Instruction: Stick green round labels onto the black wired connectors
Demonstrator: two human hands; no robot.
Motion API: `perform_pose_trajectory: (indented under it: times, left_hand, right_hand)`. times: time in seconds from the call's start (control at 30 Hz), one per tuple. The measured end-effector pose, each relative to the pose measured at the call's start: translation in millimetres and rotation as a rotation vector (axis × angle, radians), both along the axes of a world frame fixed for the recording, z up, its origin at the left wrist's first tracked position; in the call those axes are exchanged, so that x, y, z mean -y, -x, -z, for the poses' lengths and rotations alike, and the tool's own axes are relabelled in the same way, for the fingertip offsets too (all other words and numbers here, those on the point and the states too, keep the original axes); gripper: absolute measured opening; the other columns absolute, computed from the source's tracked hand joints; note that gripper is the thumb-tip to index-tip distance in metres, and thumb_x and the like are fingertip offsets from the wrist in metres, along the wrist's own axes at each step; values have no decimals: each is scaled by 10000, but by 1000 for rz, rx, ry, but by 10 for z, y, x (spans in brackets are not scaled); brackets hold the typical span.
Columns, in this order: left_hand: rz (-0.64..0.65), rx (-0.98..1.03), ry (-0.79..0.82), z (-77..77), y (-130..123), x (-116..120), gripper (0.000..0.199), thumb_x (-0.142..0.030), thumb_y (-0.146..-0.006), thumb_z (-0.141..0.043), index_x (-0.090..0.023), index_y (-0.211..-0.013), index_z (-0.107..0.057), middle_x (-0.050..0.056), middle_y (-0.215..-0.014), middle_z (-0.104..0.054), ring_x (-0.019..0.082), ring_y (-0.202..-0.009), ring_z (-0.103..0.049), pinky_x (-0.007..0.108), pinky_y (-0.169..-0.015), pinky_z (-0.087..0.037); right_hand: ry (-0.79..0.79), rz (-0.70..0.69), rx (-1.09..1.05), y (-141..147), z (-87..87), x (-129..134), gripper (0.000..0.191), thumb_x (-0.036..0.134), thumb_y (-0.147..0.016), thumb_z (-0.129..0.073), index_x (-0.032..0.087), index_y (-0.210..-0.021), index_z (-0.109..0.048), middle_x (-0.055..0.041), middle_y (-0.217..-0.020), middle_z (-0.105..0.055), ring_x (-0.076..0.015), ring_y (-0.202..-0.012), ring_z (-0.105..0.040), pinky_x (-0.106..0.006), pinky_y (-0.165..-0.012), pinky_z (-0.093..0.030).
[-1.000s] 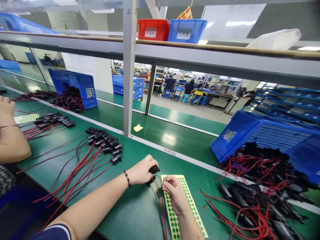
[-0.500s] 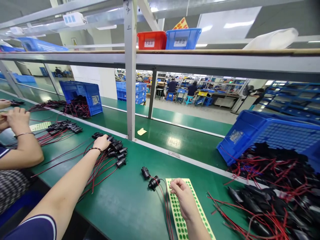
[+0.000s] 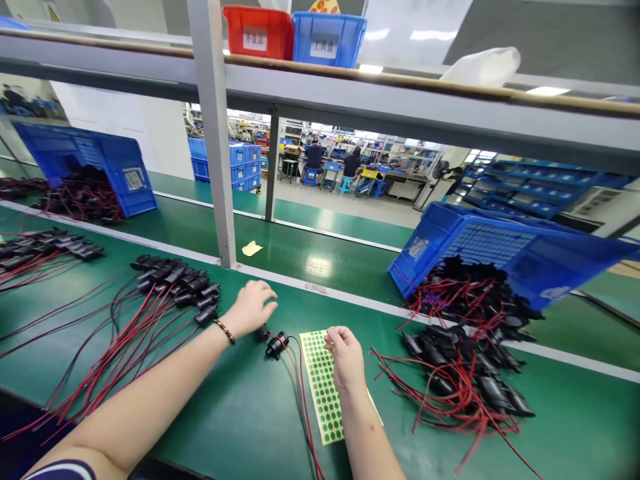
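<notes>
My left hand [image 3: 251, 307] is held over the green table with its fingers apart and nothing in them. Beneath its fingers a black part [image 3: 261, 332] is partly hidden; beside that lies another black part [image 3: 277, 345] with red and black wires. Over the sheet of green round stickers [image 3: 320, 380] is my right hand [image 3: 345, 350], thumb and fingers pinched together; whatever they hold is too small to make out. A group of black parts [image 3: 175, 277] with long red wires lies left of my left hand.
At the right, a tipped blue crate [image 3: 420, 250] spills black parts; more wired parts [image 3: 450, 360] lie before it. Another blue crate [image 3: 137, 177] stands at the left. A metal post [image 3: 215, 147] rises behind the table edge. A yellowish scrap [image 3: 251, 249] lies beyond the strip.
My left hand has left the group of black parts, moved right and opened. The view has swung to the right, and the neighbouring person's arms are out of view. My right hand is still pinched.
</notes>
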State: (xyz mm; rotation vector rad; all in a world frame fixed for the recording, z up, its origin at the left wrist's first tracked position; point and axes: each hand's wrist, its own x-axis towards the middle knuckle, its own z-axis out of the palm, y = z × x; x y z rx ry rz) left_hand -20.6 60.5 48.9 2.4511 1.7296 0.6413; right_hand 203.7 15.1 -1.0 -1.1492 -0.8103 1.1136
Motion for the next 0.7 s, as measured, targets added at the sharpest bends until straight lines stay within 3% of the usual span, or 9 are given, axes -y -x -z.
perform_pose_trajectory:
  times: [0.13, 0.27, 0.37, 0.5, 0.7]
  left_hand:
    - [117, -62, 175, 202, -707, 80, 329, -453, -770, -436, -207, -888, -619, 72, -977, -550, 235, -969, -441, 354, -837, -358]
    - [98, -80, 239, 433, -1110, 41, 449, -481, -639, -577, -108, -887, -607, 152, -961, -543, 297, -970, -447, 406, -819, -366]
    - [71, -72, 267, 546, -1207, 26, 395, -361, -650, -587, -77, -924, -578, 181, -1010, -520, 307, -1008, -435, 414, -836, -357]
    - [96, -24, 307, 602, -1185, 35, 256, -249, -665, -557, -118, -885, -566, 163, -1018, -533, 290, -1038, -439, 383, -851, -353]
    - [179, 151, 419, 620, -1119, 2, 360, -160, -668, -508, -166, -1027, -504, 94, -855, -623, 228, -808, -580, 306, -685, -410]
  right_hand:
    - [-23, 133, 7, -114, 47, -67, 180, 296, -621, -633, 171, -619, -505, 31, -579, -501, -92, -532, -456, -216, -521, -368]
    - [-37, 150, 45, -153, 78, -87, 172, 303, -636, -607, 172, -621, -497, 38, -577, -494, -91, -535, -458, -212, -525, -372]
    - [-53, 145, 88, -146, 85, -74, 167, 303, -646, -591, 170, -626, -491, 35, -581, -492, -91, -534, -454, -213, -524, -374]
    - [-70, 136, 169, -130, 86, -54, 165, 309, -667, -563, 171, -631, -481, 28, -584, -491, -94, -534, -451, -214, -526, -379]
    - [-86, 128, 385, -144, 128, -55, 104, 272, -680, -542, 173, -649, -531, 18, -616, -511, -110, -566, -460, -232, -563, -382]
